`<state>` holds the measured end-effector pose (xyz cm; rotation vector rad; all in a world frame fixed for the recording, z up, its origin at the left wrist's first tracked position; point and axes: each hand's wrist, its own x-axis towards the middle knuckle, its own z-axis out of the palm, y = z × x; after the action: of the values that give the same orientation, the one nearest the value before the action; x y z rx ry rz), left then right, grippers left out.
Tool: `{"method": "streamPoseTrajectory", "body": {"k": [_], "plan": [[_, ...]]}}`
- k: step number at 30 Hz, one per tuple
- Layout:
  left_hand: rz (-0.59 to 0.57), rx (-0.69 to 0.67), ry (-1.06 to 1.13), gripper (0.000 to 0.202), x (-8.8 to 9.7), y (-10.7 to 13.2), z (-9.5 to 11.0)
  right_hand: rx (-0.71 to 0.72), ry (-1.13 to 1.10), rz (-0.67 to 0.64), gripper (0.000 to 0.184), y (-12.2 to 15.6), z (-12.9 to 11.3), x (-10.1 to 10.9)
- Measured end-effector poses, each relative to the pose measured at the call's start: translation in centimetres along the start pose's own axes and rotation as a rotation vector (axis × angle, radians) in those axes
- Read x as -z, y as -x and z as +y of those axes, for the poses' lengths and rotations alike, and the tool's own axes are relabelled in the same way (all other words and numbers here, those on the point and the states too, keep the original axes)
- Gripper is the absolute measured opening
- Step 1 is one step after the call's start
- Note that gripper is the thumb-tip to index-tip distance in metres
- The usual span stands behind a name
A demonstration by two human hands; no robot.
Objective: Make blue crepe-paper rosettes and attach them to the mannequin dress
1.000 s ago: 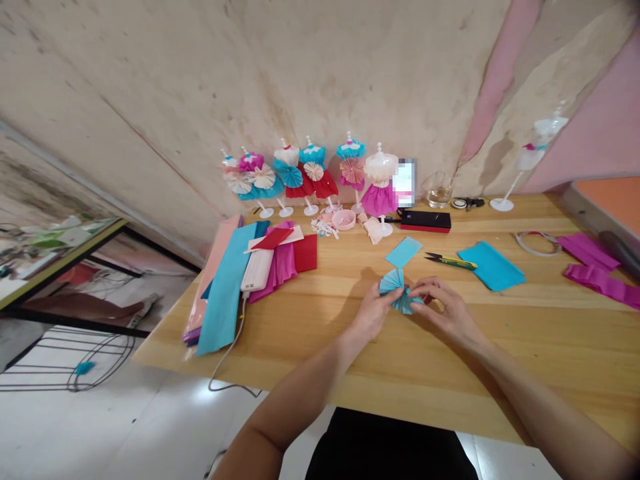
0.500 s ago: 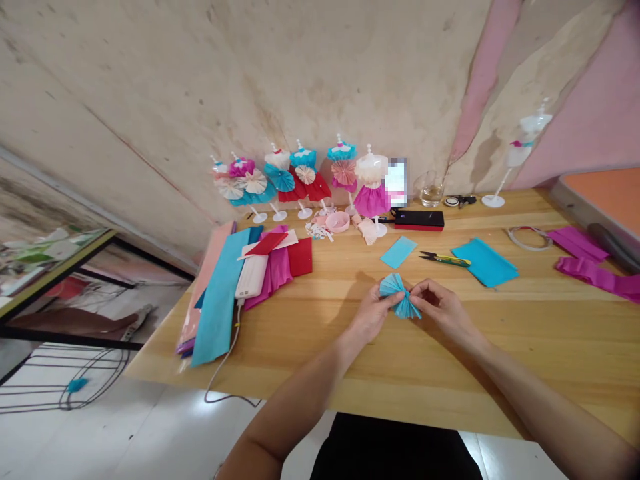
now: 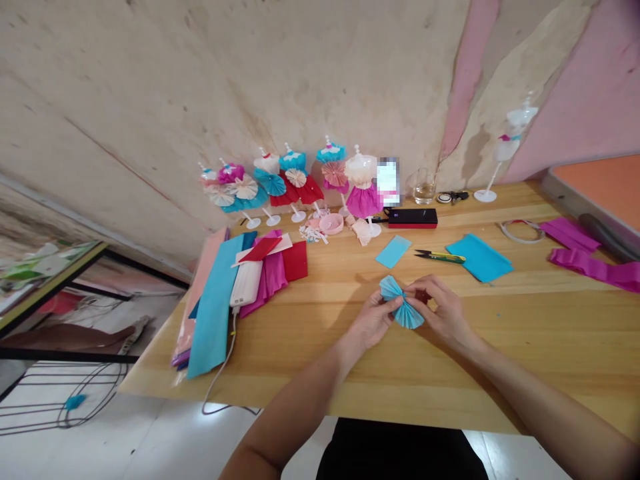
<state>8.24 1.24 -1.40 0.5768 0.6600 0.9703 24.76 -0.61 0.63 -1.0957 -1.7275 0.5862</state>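
A pleated light-blue paper bow (image 3: 409, 316), pinched at its middle and fanned at both ends, is held above the wooden table. My left hand (image 3: 374, 319) grips it from the left, thumb over the folds. At its gathered centre, the thumb and fingers of my right hand (image 3: 441, 308) are pressed together on the paper. Beyond the hands lie a light-blue paper rectangle (image 3: 394, 251), thread snips (image 3: 440, 256) with yellow-green handles, and a folded stack of blue crepe paper (image 3: 481, 259).
Small dress stands (image 3: 295, 177) with paper dresses line the wall, and a barer stand (image 3: 510, 137) is at right. A black power bank (image 3: 413, 218), a glass (image 3: 423, 189) and a pink bowl (image 3: 331, 223) sit behind. Crepe sheets (image 3: 213, 313) and a cabled white power bank (image 3: 247, 283) lie left.
The lower fan of the bow has spread wider and turned toward the camera. My right fingers have shifted up to its centre. The whole view has moved slightly.
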Motion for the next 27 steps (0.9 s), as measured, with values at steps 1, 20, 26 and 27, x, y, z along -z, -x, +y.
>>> {"method": "streamPoseTrajectory", "body": {"k": [1,20,26,27], "plan": [[0.002,0.000,0.003,0.030,-0.1,0.0,0.0,0.023,0.012,-0.002,0.015,0.0,0.0,0.0],[-0.017,-0.058,-0.117,0.038,-0.1,-0.1,0.5,0.183,0.265,-0.108,0.010,-0.3,0.4,1.2],[-0.025,-0.089,-0.224,0.043,0.0,-0.1,0.2,0.299,0.433,-0.228,0.016,-0.1,0.9,1.7],[-0.034,-0.104,-0.260,0.043,0.0,-0.1,0.1,0.322,0.468,-0.252,0.017,-0.1,0.9,1.8]]}}
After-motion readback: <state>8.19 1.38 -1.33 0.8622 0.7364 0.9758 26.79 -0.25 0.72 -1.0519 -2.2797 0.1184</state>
